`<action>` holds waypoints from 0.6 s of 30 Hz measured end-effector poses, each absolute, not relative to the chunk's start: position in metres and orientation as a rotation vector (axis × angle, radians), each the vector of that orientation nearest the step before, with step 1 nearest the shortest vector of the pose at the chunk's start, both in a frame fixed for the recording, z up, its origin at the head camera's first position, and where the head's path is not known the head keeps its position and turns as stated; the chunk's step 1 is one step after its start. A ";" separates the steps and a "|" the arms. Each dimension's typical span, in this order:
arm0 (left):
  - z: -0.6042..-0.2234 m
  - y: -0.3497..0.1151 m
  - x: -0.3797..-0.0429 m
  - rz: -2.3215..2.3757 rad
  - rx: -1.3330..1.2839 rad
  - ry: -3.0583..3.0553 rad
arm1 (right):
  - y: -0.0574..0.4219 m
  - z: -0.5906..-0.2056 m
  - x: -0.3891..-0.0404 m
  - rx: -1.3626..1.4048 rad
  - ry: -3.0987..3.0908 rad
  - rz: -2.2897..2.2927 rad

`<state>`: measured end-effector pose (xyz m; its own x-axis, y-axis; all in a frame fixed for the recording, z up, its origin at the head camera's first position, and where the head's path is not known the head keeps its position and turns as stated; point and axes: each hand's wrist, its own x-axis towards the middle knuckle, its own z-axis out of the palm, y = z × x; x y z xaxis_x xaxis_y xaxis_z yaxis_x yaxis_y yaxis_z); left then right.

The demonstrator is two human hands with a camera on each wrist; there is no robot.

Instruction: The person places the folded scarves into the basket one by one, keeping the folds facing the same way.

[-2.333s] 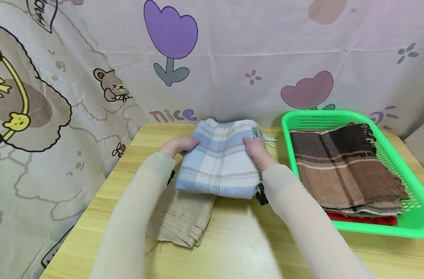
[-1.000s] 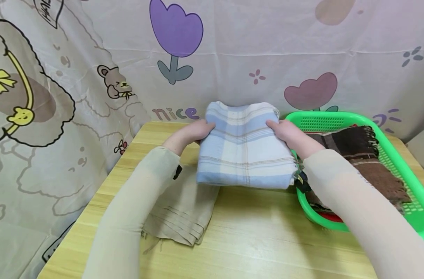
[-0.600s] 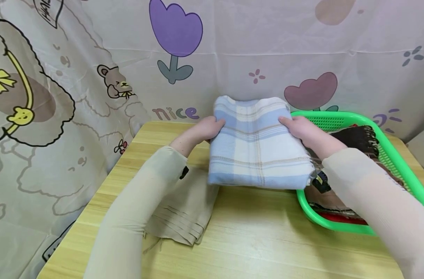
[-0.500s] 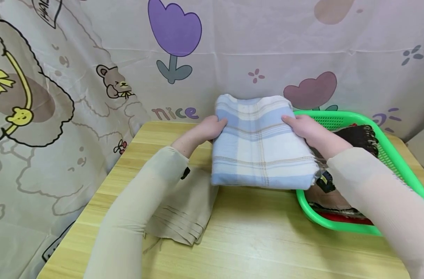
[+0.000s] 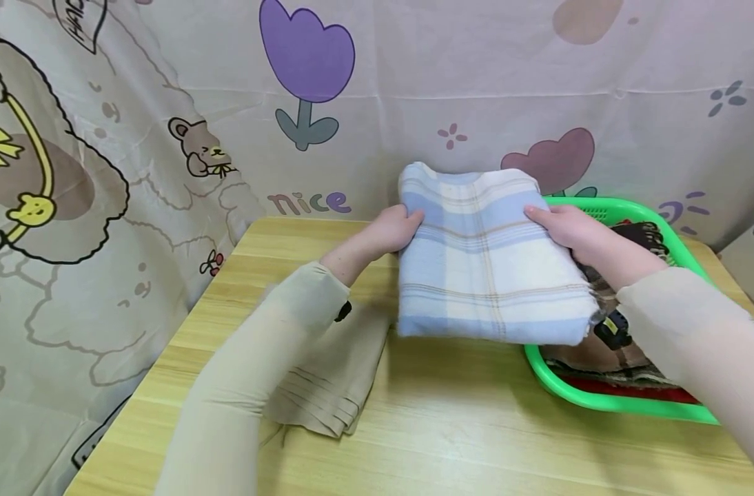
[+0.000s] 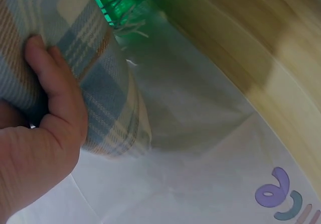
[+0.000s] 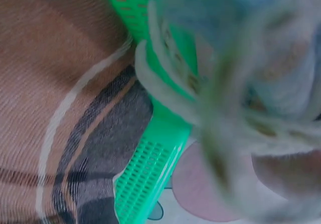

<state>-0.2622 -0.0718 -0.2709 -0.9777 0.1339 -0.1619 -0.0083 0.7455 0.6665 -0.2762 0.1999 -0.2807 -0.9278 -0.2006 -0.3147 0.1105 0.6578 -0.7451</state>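
A folded blue-and-white plaid scarf is held up above the wooden table, its near edge tilted down. My left hand grips its left side, thumb on top; in the left wrist view, fingers of that hand curl round the folded layers. The right side is pinched by my right hand, thumb on top and the other fingers hidden beneath. The scarf overlaps the left rim of a green basket. Blurred pale fringe hangs close to the right wrist camera, covering most of that hand.
Inside the basket lies a folded brown plaid scarf over red cloth. A folded beige cloth lies on the table, partly under my left forearm. A printed curtain hangs behind the table.
Both hands have lifted the blue-and-white scarf and carried it right, from beside the beige cloth to partly over the basket. Their grip looks the same.
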 end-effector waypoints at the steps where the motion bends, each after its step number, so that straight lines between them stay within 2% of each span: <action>1: -0.271 -0.070 -0.262 1.053 0.104 2.741 | 0.203 -0.281 -0.276 -0.072 2.500 -1.162; 18: -0.273 -0.028 -0.262 1.128 0.191 2.681 | 0.252 -0.279 -0.272 -0.067 2.530 -1.096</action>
